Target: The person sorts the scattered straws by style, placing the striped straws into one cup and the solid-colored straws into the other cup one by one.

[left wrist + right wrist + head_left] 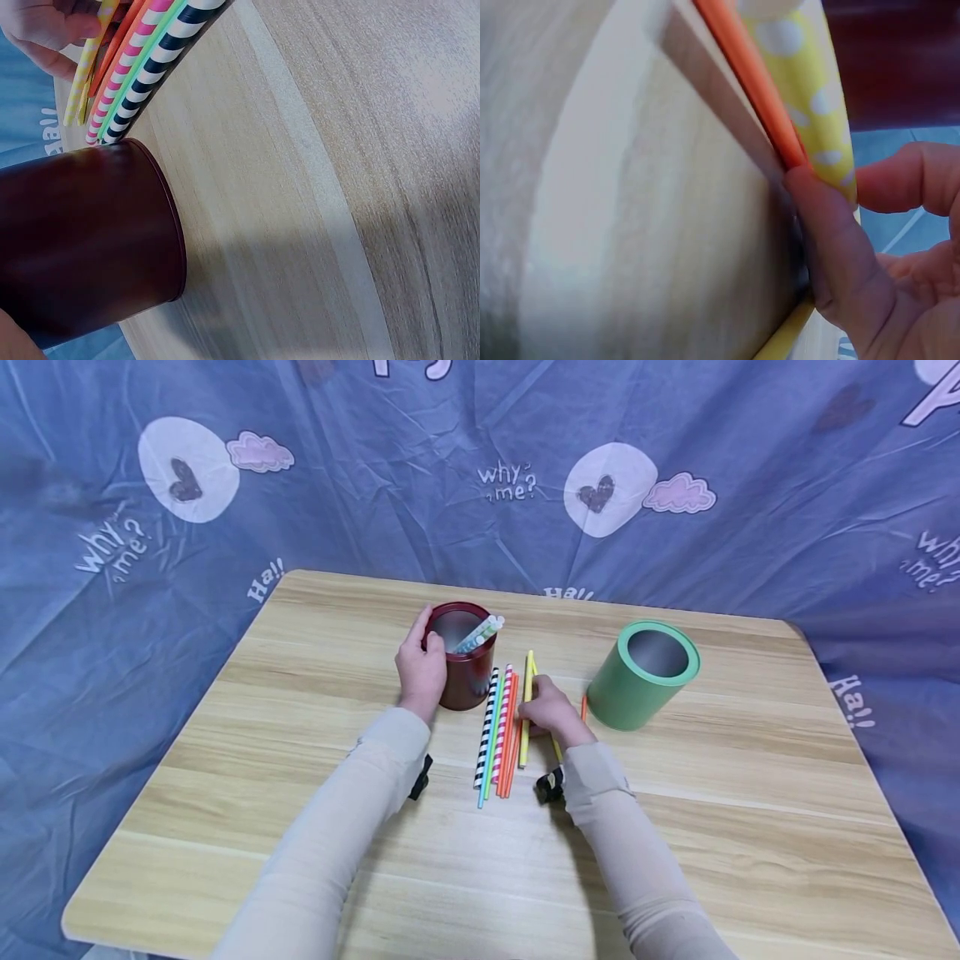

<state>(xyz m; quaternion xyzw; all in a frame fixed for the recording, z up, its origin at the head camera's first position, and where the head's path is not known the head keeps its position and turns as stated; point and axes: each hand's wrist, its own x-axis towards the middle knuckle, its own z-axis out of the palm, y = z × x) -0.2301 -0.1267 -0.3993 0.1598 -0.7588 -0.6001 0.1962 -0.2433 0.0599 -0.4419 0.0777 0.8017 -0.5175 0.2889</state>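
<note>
My left hand (422,668) grips the dark red canister (468,687) at its left side, thumb near the rim. A few pale patterned straws (480,633) lean inside it. Between the thumb and fingers of my right hand (553,706) is a yellow straw with white dots (821,97), which stands beside the row on the table. That row has a black-and-white striped straw (486,735), a pink-and-white striped one (502,727), plus green, blue and orange straws (513,743). Another yellow straw (557,750) lies partly hidden under my right hand.
A green canister (626,697) with an open top stands to the right of my right hand. An orange straw (584,706) shows next to it. The wooden table (300,693) ends at a blue patterned cloth (420,527) behind.
</note>
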